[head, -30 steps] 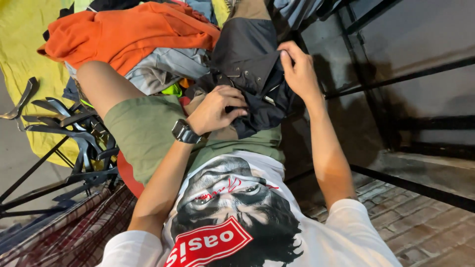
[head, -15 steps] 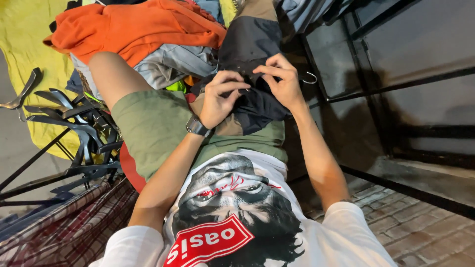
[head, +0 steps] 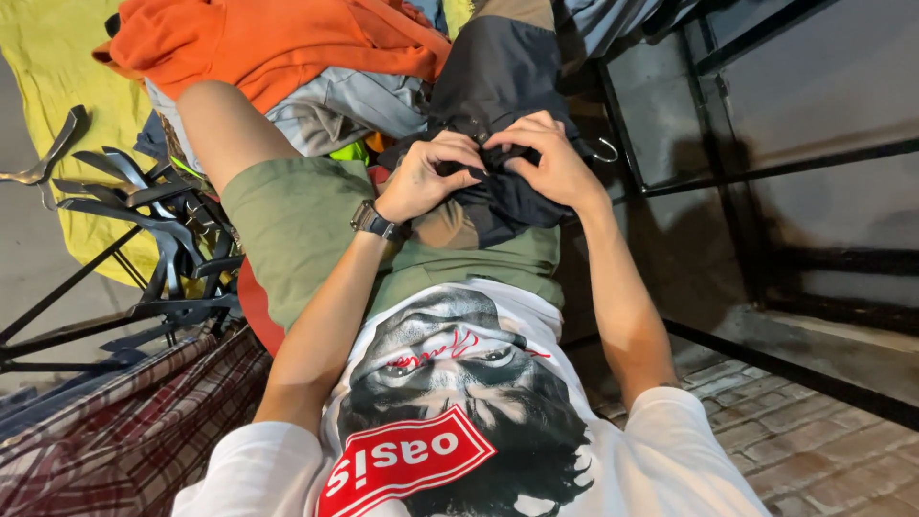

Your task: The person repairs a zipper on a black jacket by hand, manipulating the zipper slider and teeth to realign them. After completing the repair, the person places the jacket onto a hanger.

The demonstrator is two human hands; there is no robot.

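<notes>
I look down at my own lap, where a dark navy and tan garment [head: 498, 77] lies across my green shorts. My left hand [head: 426, 177], with a black watch on its wrist, pinches a fold of that dark cloth. My right hand [head: 550, 158] grips the same fold just beside it, fingertips almost touching the left hand's. A small metal hanger hook [head: 607, 151] pokes out to the right of my right hand.
An orange garment [head: 278, 43] tops a pile of clothes with a grey piece [head: 345, 105] under it. Several dark hangers [head: 153, 220] lie at the left on a yellow cloth [head: 67, 77]. A plaid fabric [head: 105, 431] is lower left. A black metal frame [head: 747, 172] stands at right above brick floor [head: 804, 450].
My right hand has come in from the far side of the dark garment to meet my left hand. Both hands now bunch the cloth together at the middle of my lap.
</notes>
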